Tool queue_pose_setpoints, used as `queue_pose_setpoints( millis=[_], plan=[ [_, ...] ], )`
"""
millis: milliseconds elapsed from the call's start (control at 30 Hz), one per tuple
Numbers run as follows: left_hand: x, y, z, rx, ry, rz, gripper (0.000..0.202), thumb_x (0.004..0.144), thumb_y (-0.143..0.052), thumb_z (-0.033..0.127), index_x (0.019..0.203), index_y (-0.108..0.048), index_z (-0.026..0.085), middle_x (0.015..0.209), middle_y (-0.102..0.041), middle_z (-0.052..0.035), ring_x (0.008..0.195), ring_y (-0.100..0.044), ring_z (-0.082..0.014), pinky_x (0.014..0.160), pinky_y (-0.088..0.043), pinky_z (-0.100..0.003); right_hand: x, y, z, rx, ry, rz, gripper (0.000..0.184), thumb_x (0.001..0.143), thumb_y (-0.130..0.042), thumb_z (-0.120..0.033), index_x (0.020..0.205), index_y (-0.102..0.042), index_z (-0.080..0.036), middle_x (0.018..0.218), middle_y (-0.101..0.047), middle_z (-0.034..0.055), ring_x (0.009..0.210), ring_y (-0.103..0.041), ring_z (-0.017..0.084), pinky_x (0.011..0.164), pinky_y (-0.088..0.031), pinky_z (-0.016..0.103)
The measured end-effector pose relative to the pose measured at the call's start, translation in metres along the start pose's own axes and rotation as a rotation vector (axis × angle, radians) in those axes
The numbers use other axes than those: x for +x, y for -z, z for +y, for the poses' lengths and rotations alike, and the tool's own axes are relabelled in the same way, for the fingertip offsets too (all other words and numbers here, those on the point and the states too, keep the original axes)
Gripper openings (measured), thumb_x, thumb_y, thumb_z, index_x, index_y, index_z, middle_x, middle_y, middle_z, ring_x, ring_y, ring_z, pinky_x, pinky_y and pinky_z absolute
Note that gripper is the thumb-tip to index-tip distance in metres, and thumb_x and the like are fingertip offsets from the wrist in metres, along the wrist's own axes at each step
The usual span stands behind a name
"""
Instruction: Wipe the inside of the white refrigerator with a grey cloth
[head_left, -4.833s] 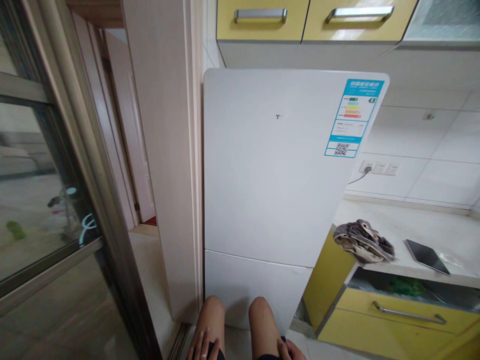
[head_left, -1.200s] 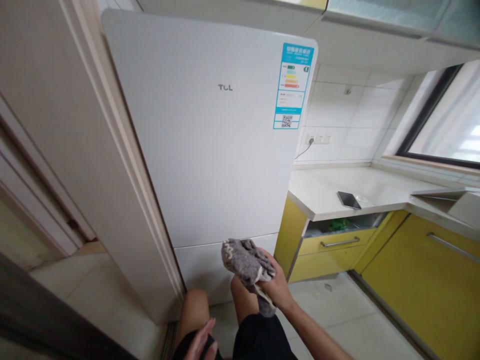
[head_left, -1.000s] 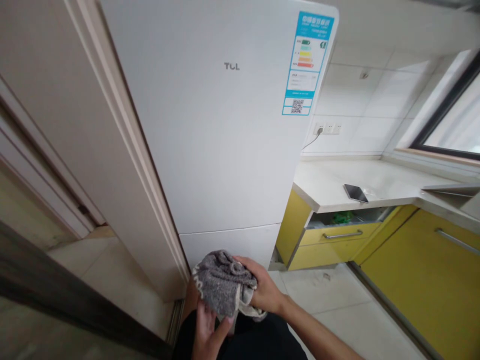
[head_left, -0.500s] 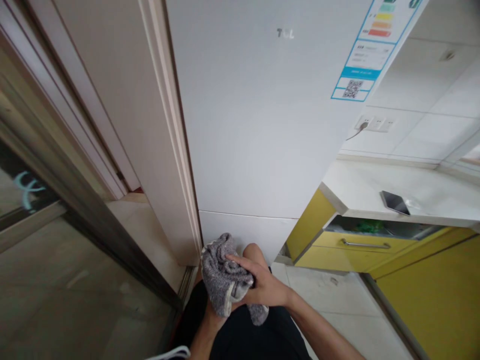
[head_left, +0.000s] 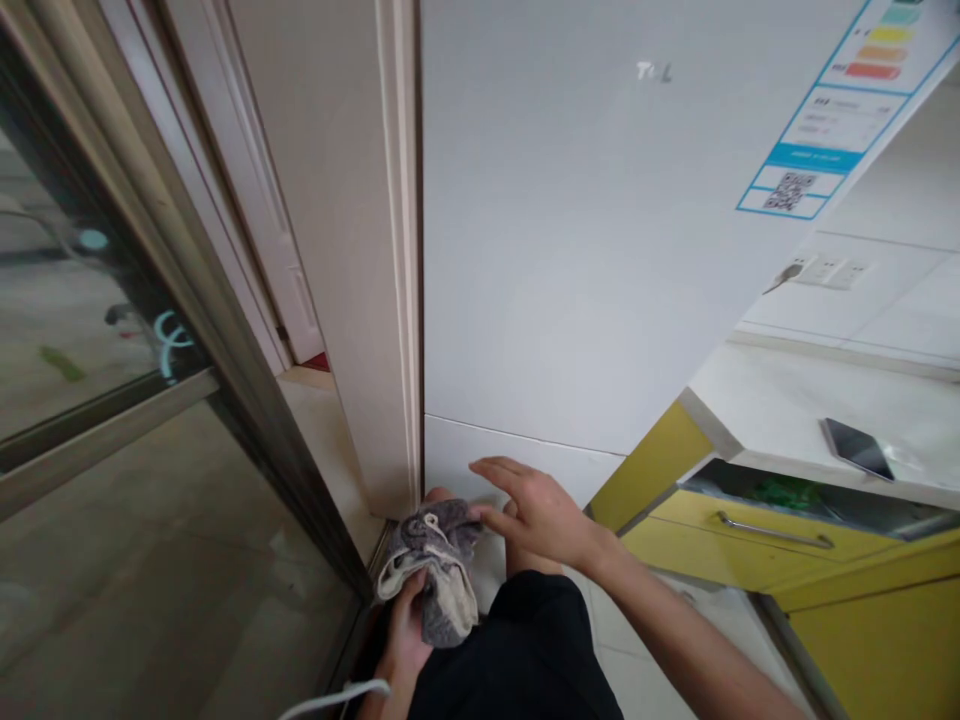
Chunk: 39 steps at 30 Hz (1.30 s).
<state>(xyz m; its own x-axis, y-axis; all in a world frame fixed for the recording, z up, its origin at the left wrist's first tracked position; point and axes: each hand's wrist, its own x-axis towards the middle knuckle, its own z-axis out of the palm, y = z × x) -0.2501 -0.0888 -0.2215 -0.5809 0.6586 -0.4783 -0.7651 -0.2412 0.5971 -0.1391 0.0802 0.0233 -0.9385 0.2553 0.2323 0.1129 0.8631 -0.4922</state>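
Observation:
A crumpled grey cloth (head_left: 439,555) sits in my left hand (head_left: 406,625), whose fingers are closed round its lower part, low in front of my knees. My right hand (head_left: 532,505) hovers just right of the cloth with its fingers stretched out, fingertips near the cloth's upper edge. Both hands are close to the lower door of a tall white fridge (head_left: 585,260) that fills the middle of the view.
A pale door frame (head_left: 401,250) borders the fridge on the left, with a glass sliding door (head_left: 97,380) beyond it. On the right, a white counter (head_left: 780,410) carries a dark phone (head_left: 857,448) above a partly open yellow drawer (head_left: 720,535). A white cable (head_left: 337,697) lies by my leg.
The cloth has passed from my right hand into my left hand. My right hand has let go and opened. The view has swung left and closer to the fridge.

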Motion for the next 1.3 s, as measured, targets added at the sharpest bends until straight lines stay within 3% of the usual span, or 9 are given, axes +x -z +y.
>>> queue_pose_setpoints(
  millis=[100, 233, 333, 467, 600, 767, 900, 1133, 1300],
  plan=[
    [0.007, 0.013, -0.007, -0.175, 0.137, -0.042, 0.041, 0.051, -0.093, 0.045, 0.079, -0.076, 0.021, 0.087, -0.079, -0.0063, 0.118, -0.069, -0.0343, 0.112, -0.05, -0.051, 0.046, 0.009, 0.007, -0.216, 0.08, -0.016, 0.054, 0.096, -0.059, -0.038, 0.145, -0.054, -0.015, 0.148, -0.058, 0.0175, 0.136, -0.056, 0.029, 0.115, -0.049, 0.048],
    [0.013, 0.01, -0.009, -0.331, 0.246, -0.117, 0.011, 0.077, -0.079, 0.029, 0.085, -0.079, 0.022, 0.097, -0.082, -0.0056, 0.117, -0.072, -0.0281, 0.116, -0.047, -0.047, 0.117, 0.009, 0.02, -0.574, 0.157, -0.052, 0.055, 0.093, -0.062, -0.024, 0.145, -0.052, -0.01, 0.157, -0.045, 0.0244, 0.145, -0.045, 0.034, 0.118, -0.044, 0.052],
    [0.011, 0.006, -0.006, -0.416, 0.319, -0.126, 0.017, 0.09, -0.064, 0.023, 0.087, -0.081, 0.019, 0.097, -0.083, -0.0083, 0.108, -0.075, -0.0257, 0.113, -0.049, -0.046, 0.163, 0.002, 0.031, -0.816, 0.238, -0.071, 0.054, 0.091, -0.058, -0.016, 0.144, -0.052, -0.006, 0.158, -0.042, 0.0268, 0.149, -0.039, 0.036, 0.125, -0.033, 0.055],
    [0.011, 0.013, -0.009, -0.471, 0.315, -0.121, 0.019, 0.09, -0.063, 0.021, 0.084, -0.081, 0.02, 0.088, -0.082, -0.0078, 0.101, -0.076, -0.0254, 0.108, -0.053, -0.045, 0.209, -0.009, 0.04, -1.004, 0.328, -0.066, 0.046, 0.095, -0.048, -0.014, 0.139, -0.057, -0.003, 0.159, -0.043, 0.0254, 0.151, -0.037, 0.034, 0.129, -0.024, 0.056],
    [0.019, 0.025, -0.015, -0.486, 0.309, -0.18, 0.014, 0.088, -0.067, 0.022, 0.086, -0.081, 0.021, 0.083, -0.081, -0.0063, 0.099, -0.076, -0.0255, 0.105, -0.054, -0.045, 0.242, -0.015, 0.043, -1.086, 0.344, -0.076, 0.043, 0.096, -0.043, -0.014, 0.132, -0.063, 0.0, 0.151, -0.054, 0.023, 0.149, -0.042, 0.032, 0.132, -0.021, 0.054],
    [0.021, 0.03, -0.019, -0.453, 0.398, -0.181, 0.012, 0.082, -0.073, 0.025, 0.086, -0.079, 0.015, 0.087, -0.081, -0.0122, 0.1, -0.076, -0.0307, 0.099, -0.056, -0.047, 0.27, -0.024, 0.055, -1.118, 0.303, -0.082, 0.037, 0.094, -0.046, -0.014, 0.117, -0.074, -0.009, 0.13, -0.071, 0.0156, 0.143, -0.048, 0.028, 0.134, -0.011, 0.051],
    [0.016, 0.026, -0.019, -0.367, 0.406, -0.154, 0.013, 0.083, -0.072, 0.023, 0.086, -0.078, 0.013, 0.084, -0.08, -0.0135, 0.101, -0.075, -0.0329, 0.098, -0.057, -0.049, 0.282, -0.039, 0.065, -1.113, 0.263, -0.053, 0.038, 0.092, -0.047, -0.015, 0.115, -0.076, -0.007, 0.125, -0.072, 0.0187, 0.144, -0.047, 0.03, 0.133, -0.005, 0.052],
    [0.025, 0.03, -0.024, -0.372, 0.472, -0.107, 0.018, 0.084, -0.067, 0.031, 0.076, -0.076, 0.017, 0.076, -0.079, -0.0132, 0.104, -0.075, -0.0364, 0.097, -0.057, -0.054, 0.287, -0.052, 0.068, -1.108, 0.243, 0.012, 0.043, 0.09, -0.044, -0.012, 0.119, -0.075, -0.01, 0.126, -0.072, 0.017, 0.142, -0.049, 0.032, 0.133, -0.01, 0.056],
    [0.03, 0.04, -0.026, -0.407, 0.416, -0.17, 0.019, 0.085, -0.069, 0.031, 0.084, -0.079, 0.015, 0.088, -0.081, -0.0148, 0.106, -0.074, -0.0351, 0.101, -0.056, -0.052, 0.274, -0.053, 0.054, -1.136, 0.26, 0.004, 0.04, 0.092, -0.045, -0.014, 0.115, -0.076, -0.006, 0.121, -0.073, 0.0197, 0.137, -0.054, 0.033, 0.133, -0.017, 0.055]
  ],
)
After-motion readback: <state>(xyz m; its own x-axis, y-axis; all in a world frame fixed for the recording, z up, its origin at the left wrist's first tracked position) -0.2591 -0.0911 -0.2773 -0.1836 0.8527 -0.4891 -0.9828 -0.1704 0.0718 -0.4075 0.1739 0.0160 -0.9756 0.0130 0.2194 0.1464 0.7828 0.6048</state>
